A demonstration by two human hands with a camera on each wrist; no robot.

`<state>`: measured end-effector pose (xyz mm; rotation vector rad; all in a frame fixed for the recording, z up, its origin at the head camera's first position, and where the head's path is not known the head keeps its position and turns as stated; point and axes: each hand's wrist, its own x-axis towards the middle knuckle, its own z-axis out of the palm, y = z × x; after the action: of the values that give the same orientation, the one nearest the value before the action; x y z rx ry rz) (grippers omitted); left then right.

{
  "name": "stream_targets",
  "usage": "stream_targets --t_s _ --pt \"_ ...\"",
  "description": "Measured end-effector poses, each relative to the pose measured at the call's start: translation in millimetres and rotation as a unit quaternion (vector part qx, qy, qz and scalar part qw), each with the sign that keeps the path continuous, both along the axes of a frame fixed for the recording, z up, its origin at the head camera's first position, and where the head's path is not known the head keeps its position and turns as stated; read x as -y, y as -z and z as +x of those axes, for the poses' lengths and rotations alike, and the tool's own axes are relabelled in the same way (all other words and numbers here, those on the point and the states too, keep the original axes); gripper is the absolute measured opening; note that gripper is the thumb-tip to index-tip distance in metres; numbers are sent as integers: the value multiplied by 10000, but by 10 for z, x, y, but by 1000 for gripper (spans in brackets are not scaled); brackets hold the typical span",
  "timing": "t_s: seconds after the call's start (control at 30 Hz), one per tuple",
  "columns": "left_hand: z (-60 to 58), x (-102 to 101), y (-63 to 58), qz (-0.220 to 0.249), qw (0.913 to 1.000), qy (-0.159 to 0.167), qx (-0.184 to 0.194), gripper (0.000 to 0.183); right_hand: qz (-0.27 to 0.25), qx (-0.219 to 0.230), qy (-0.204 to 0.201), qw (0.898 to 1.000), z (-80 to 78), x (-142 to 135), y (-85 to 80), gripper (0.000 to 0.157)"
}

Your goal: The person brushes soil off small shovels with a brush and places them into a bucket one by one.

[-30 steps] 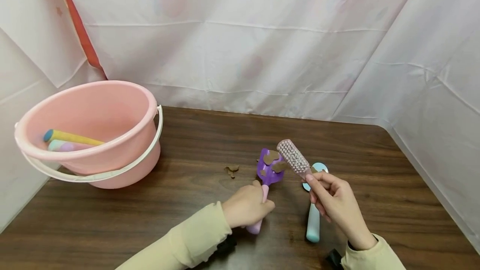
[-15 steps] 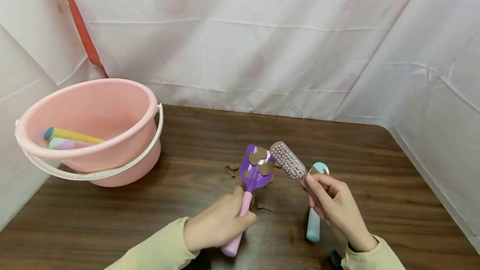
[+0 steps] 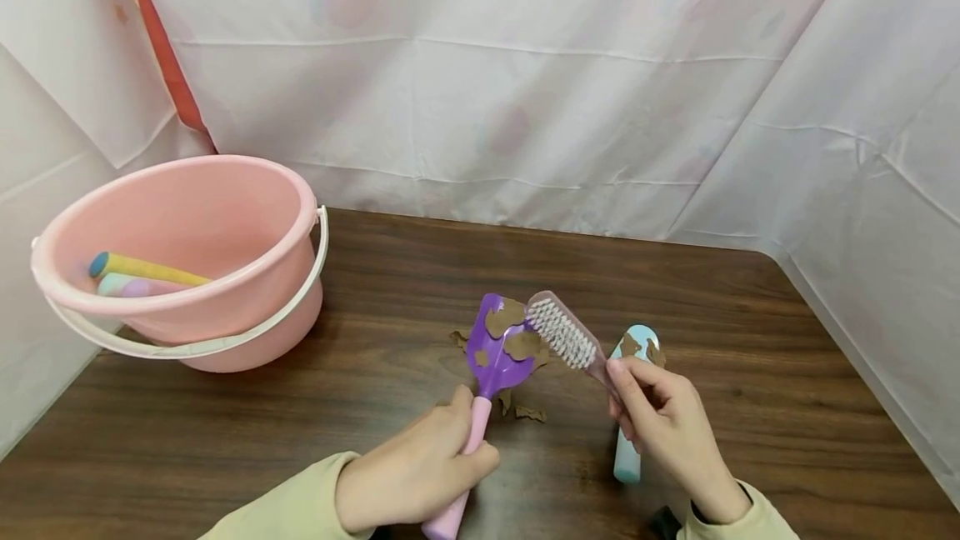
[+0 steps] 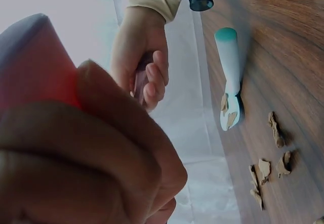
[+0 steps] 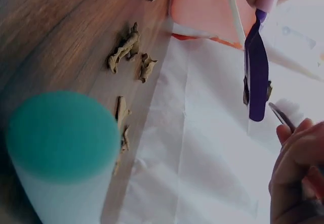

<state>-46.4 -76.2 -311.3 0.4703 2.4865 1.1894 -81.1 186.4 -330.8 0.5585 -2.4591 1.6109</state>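
In the head view my left hand (image 3: 420, 469) grips the pink handle of a purple toy shovel (image 3: 487, 372), its blade pointing away from me. Several brown, crusty flakes (image 3: 504, 319) cling to the blade. My right hand (image 3: 667, 419) pinches the handle of a small pinkish brush (image 3: 564, 333) with white bristles. The brush head overlaps the blade's right edge there. Seen from the right wrist, the shovel blade (image 5: 256, 77) is edge-on above the table, with flakes on both sides and the brush tip close to it.
A light blue toy shovel (image 3: 627, 457) with brown flakes lies on the wooden table beneath my right hand. Loose brown pieces (image 3: 530, 414) lie around the purple blade. At the left stands a pink bucket (image 3: 255, 307) holding colourful handles (image 3: 150, 269). White cloth (image 3: 480, 107) hangs behind.
My left hand has moved left and towards me with the purple shovel, uncovering loose brown pieces on the table. The brush has shifted slightly left and down, following the blade.
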Motion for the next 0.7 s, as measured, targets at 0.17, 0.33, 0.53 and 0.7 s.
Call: stream_targets --t_s 0.17,0.33,0.53,0.7 --pt "4 11 -1 -23 10000 -35 -4 21 586 -1091 142 9922 47 81 8 24" --pt "13 13 -1 -68 10000 -44 49 22 1042 -1907 -133 9760 47 137 -4 29" --pt "26 9 9 -153 9998 -98 41 23 1280 -2797 -529 9500 46 204 -22 25" --pt "24 13 1 -154 9998 -100 36 25 1477 -3380 -641 9273 48 249 -26 27"
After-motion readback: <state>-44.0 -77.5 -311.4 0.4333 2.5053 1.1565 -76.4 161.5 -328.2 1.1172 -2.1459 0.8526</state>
